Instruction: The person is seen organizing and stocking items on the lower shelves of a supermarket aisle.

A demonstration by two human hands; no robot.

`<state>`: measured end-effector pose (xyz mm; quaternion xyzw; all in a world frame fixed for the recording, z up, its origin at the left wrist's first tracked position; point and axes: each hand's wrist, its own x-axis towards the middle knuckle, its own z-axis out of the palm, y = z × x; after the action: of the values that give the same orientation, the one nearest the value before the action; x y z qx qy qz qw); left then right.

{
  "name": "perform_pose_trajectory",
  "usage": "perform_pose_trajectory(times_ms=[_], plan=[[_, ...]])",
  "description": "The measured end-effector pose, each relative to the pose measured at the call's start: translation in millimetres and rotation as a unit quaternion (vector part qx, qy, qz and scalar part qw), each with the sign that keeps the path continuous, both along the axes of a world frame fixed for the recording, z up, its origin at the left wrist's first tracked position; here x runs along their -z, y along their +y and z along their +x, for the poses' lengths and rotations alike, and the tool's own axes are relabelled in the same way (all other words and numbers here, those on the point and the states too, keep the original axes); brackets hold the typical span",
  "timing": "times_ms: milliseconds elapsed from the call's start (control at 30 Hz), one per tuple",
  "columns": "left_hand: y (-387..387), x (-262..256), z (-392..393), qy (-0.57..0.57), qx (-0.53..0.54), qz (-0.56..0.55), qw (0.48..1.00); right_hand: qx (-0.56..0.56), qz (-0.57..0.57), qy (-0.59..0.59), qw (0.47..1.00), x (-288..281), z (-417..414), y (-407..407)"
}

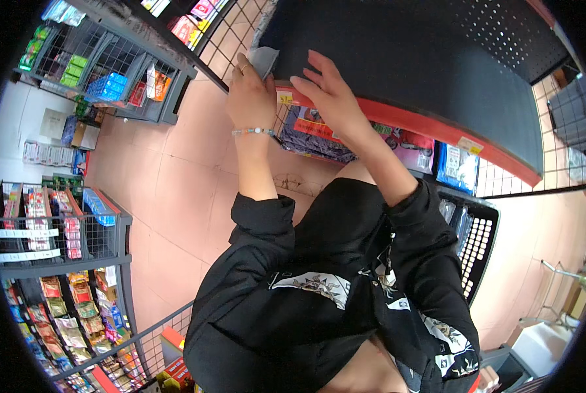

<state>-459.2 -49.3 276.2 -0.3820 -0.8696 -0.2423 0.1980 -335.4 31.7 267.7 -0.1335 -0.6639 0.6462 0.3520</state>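
Observation:
My left hand (pixel 251 96), with a ring and a beaded bracelet, grips a grey cloth (pixel 265 61) at the left end of a black shelf board (pixel 371 64). The cloth lies partly under the fingers, by the shelf's corner. My right hand (pixel 329 96) hovers over the front of the same board, fingers apart and holding nothing. A red price rail (pixel 401 115) runs along the shelf's front edge, and a yellow-and-white price tag (pixel 285 97) sits on it between my hands.
Packaged goods (pixel 411 147) lie on the lower level under the rail. A black plastic basket (pixel 477 245) stands at my right side. Wire mesh (pixel 236 34) closes the shelf's left end. Across the tiled floor (pixel 175 182), stocked racks (pixel 62 226) line the left.

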Motion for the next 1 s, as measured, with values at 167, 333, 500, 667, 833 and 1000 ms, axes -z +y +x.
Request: perform_pose_trajectory(times_ms=[167, 333, 500, 667, 833, 1000], plan=[[-0.3, 1.5, -31.1, 0.053, 0.008, -0.037, 0.998, 0.008, -0.312, 0.033, 0.949, -4.4, -35.5, -6.0], [4.6, 1.2, -42.4, 0.037, 0.061, -0.085, 0.994, -0.086, -0.288, 0.030, 0.953, 5.2, -54.9, 3.8], [-0.9, -0.6, 2.9, 0.074, 0.107, 0.032, 0.991, -0.095, -0.398, 0.108, 0.906, 6.7, -65.9, 8.9], [-40.2, 25.4, 77.4, 0.083, 0.147, 0.096, 0.981, 0.046, -0.143, 0.107, 0.983, 4.4, -9.7, -34.3], [-62.7, 61.4, 163.6, 0.071, 0.212, 0.147, 0.964, 0.044, -0.143, 0.135, 0.980, 26.8, 89.1, -64.8], [-77.5, 108.8, 216.9, 0.007, 0.386, 0.136, 0.912, 0.168, -0.184, 0.054, 0.967, 67.5, 178.3, -90.5]])
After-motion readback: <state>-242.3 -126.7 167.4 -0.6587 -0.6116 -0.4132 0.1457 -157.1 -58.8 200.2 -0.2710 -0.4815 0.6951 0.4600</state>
